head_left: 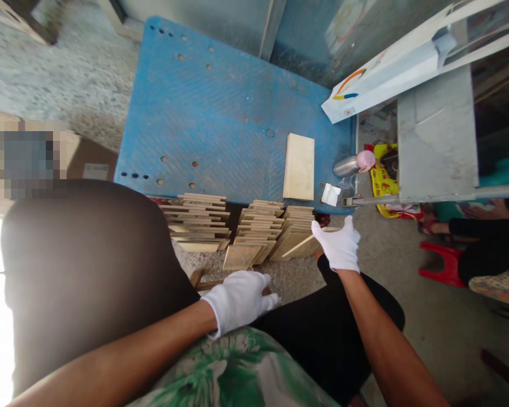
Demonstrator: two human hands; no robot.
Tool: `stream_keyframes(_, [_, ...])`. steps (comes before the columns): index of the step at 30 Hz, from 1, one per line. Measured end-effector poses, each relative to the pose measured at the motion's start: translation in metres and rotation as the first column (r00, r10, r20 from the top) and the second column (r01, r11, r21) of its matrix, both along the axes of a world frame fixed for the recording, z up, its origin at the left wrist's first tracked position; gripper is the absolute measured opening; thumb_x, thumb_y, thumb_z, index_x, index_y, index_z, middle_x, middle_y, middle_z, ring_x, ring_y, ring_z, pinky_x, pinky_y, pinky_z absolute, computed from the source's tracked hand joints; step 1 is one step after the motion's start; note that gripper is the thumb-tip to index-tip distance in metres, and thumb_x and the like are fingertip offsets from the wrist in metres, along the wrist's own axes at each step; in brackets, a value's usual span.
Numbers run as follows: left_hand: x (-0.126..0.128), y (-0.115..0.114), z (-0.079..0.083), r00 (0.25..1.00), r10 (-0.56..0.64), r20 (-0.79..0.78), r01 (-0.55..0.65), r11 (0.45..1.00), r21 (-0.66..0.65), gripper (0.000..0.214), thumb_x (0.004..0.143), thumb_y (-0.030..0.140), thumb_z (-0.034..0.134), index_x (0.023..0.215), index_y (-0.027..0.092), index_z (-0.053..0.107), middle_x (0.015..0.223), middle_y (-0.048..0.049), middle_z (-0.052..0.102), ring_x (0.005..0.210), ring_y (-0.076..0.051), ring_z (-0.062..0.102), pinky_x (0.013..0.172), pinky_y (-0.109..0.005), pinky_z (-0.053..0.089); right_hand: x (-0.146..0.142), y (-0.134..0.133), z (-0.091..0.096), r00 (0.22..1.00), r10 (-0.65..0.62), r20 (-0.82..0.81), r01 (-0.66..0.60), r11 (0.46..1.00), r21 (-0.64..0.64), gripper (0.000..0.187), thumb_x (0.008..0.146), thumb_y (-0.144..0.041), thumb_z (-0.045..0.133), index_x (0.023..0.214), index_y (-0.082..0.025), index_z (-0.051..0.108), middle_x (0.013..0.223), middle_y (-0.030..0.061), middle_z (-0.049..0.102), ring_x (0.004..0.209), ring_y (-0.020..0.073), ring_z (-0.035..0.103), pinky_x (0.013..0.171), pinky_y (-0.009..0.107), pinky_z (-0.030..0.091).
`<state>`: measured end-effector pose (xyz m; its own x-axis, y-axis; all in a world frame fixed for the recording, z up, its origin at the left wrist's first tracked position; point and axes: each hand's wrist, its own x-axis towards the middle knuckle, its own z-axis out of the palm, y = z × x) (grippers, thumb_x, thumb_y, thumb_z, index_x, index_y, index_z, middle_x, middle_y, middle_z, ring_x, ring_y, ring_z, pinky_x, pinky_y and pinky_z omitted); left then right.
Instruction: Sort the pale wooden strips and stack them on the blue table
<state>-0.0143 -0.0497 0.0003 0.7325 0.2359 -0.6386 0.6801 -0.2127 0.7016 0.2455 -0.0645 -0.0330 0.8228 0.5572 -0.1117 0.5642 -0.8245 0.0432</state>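
Blue plastic table (pixel 220 118), holed at its corners, standing by a grey metal panel (pixel 220 25). Item, right hand (pixel 339 246), white-gloved: thumb and fingers spread, gripping one thin wooden board (pixel 300 246) between them, tilted, at the near end of the right row (pixel 296 229). Item, left hand (pixel 241 301), gloved likewise: fingers loosely curled, gap before the thumb, nothing plainly held. Step in hand, by judgement: handling a single board; the next move calls for a firm pinch, clear of neighbouring boards. Beside the right row: middle row (pixel 261 226), then left row (pixel 201 223), boards staggered. On the table: neat board stack (pixel 299 167), crumpled white paper (pixel 331 195), steel flask (pixel 345 166) with pink cap. Beyond: white bag (pixel 382 85), red stool (pixel 441 263).
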Motion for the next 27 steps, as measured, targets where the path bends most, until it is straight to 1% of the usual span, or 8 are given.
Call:
stream_keyframes(5, [0.000,0.000,0.002,1.000,-0.019,0.004,0.019,1.000,0.014,0.043,0.085,0.050,0.039,0.096,0.019,0.065,0.087,-0.0123,0.070,0.084,-0.031,0.067,0.071,-0.038,0.050,-0.016,-0.020,-0.053,0.994,-0.030,-0.106,0.026,0.999,-0.036,0.114,0.058,-0.070,0.068,0.146,-0.013,0.025,0.124,0.0223,0.043,0.109,0.0363,0.053,0.093,0.044,0.044])
stream_keyframes(7, [-0.001,0.000,0.000,1.000,-0.012,0.007,0.012,0.999,0.033,0.042,0.086,0.050,0.038,0.095,0.018,0.065,0.086,-0.0124,0.070,0.083,-0.030,0.067,0.071,-0.038,0.050,-0.022,-0.025,-0.072,0.990,-0.043,-0.133,0.038,0.999,-0.039,0.114,0.057,-0.068,0.069,0.146,-0.013,0.025,0.127,0.0226,0.040,0.111,0.0359,0.052,0.095,0.044,0.043])
stream_keyframes(12, [-0.002,-0.004,-0.010,1.000,0.007,-0.003,-0.006,0.999,0.046,0.044,0.086,0.051,0.039,0.098,0.018,0.065,0.084,-0.0123,0.069,0.081,-0.032,0.068,0.068,-0.037,0.049,-0.028,-0.033,-0.105,0.984,-0.067,-0.166,0.062,0.997,-0.038,0.119,0.056,-0.065,0.071,0.147,-0.010,0.017,0.128,0.0233,0.038,0.115,0.0361,0.049,0.096,0.042,0.044])
stream_keyframes(15, [-0.002,-0.005,-0.013,1.000,0.019,-0.023,-0.019,1.000,0.020,0.046,0.086,0.052,0.039,0.101,0.018,0.066,0.085,-0.0130,0.069,0.082,-0.032,0.068,0.069,-0.037,0.049,-0.027,-0.034,-0.116,0.980,-0.079,-0.182,0.071,0.996,-0.049,0.124,0.056,-0.065,0.071,0.149,-0.009,0.010,0.130,0.0243,0.037,0.116,0.0364,0.048,0.097,0.042,0.043])
stream_keyframes(19, [0.000,-0.001,-0.012,0.998,0.034,-0.062,-0.036,0.999,-0.038,0.052,0.086,0.053,0.038,0.112,0.017,0.065,0.092,-0.0145,0.070,0.089,-0.033,0.067,0.077,-0.040,0.049,-0.024,-0.035,-0.126,0.969,-0.103,-0.224,0.083,0.992,-0.100,0.129,0.055,-0.063,0.073,0.149,-0.009,0.003,0.132,0.0250,0.037,0.118,0.0375,0.047,0.097,0.043,0.042])
stream_keyframes(22, [0.002,0.002,-0.010,0.996,0.033,-0.081,-0.039,0.997,-0.067,0.053,0.086,0.054,0.039,0.115,0.018,0.064,0.097,-0.0150,0.070,0.093,-0.033,0.066,0.082,-0.042,0.049,-0.023,-0.036,-0.130,0.962,-0.122,-0.242,0.096,0.989,-0.116,0.133,0.054,-0.063,0.074,0.150,-0.011,-0.001,0.134,0.0249,0.036,0.120,0.0378,0.046,0.098,0.044,0.041])
stream_keyframes(24, [0.003,0.003,-0.010,0.996,0.033,-0.089,-0.040,0.996,-0.078,0.053,0.085,0.054,0.040,0.116,0.018,0.064,0.100,-0.0153,0.070,0.095,-0.033,0.066,0.084,-0.043,0.049,-0.023,-0.037,-0.129,0.961,-0.124,-0.248,0.099,0.989,-0.111,0.131,0.055,-0.065,0.072,0.150,-0.011,0.000,0.137,0.0252,0.035,0.122,0.0381,0.045,0.098,0.045,0.040])
stream_keyframes(27, [0.003,0.002,-0.011,0.995,0.049,-0.087,-0.057,0.994,-0.095,0.052,0.085,0.053,0.041,0.116,0.018,0.064,0.103,-0.0154,0.070,0.099,-0.032,0.065,0.088,-0.041,0.048,-0.024,-0.030,-0.118,0.962,-0.124,-0.244,0.110,0.991,-0.071,0.120,0.061,-0.069,0.065,0.150,-0.012,0.008,0.143,0.0228,0.032,0.125,0.0371,0.044,0.100,0.047,0.040])
